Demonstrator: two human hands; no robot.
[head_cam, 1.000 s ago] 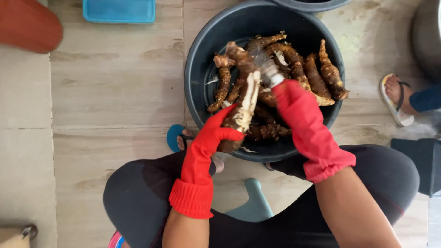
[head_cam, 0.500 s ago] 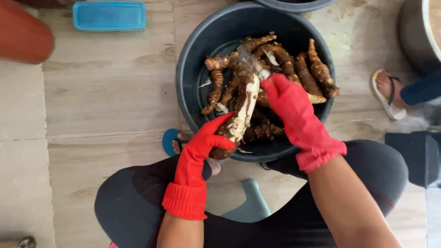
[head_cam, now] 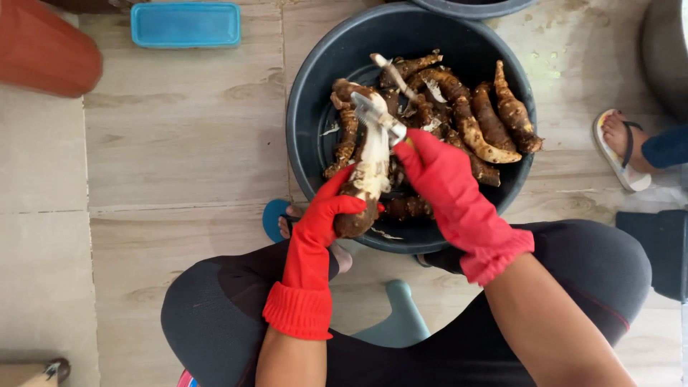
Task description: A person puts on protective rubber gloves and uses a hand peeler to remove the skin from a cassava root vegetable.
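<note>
Red-gloved hands over a dark basin.
Left hand grips a half-peeled cassava root; right hand clasps a peeler against it.

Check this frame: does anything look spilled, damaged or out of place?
Nothing stands out. The left hand grips a partly peeled root over the dark basin, and the right hand holds a peeler against it. A few peel scraps lie inside the basin, not on the floor.
</note>
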